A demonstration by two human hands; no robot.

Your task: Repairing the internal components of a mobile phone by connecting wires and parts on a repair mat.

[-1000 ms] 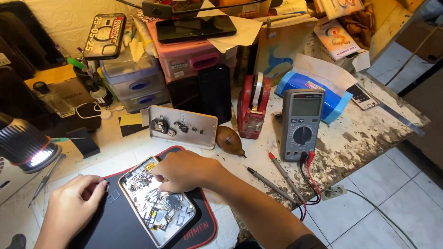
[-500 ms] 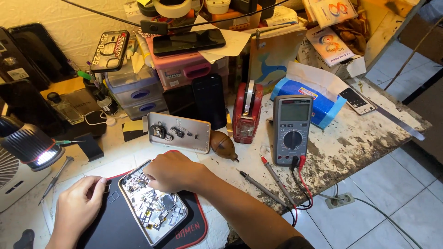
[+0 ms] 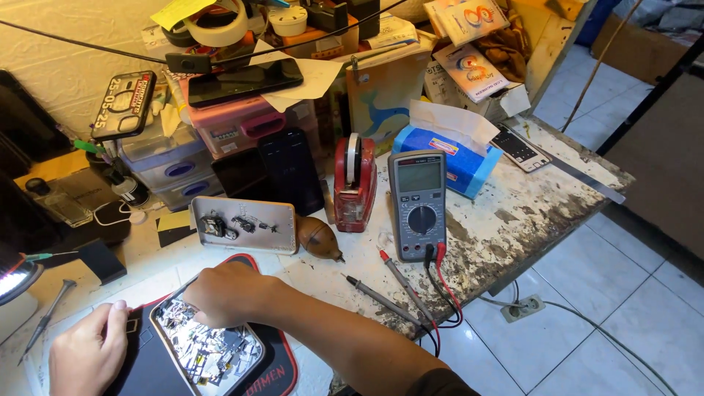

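Small electronics repair workshop, likely phone repair. Worn, paint-flaked workbench (image 3: 543,213) crowded with gear: grey multimeter (image 3: 418,205) with red and black probes (image 3: 396,282), red tape dispenser (image 3: 356,183), brown rubber air blower (image 3: 319,238), metal tray (image 3: 246,224) with small parts, phones (image 3: 242,82) lying on stacked plastic drawers (image 3: 165,165). Dark work mat (image 3: 271,370) at front edge, carrying an opened phone (image 3: 209,348) full of tiny components. Lamp (image 3: 11,282) at left, screwdriver (image 3: 48,319) beside it. Blue tissue box (image 3: 458,150), tape rolls (image 3: 216,26), boxes piled at back. Tiled floor (image 3: 631,308), wall-less power socket (image 3: 517,309) on cable below bench.
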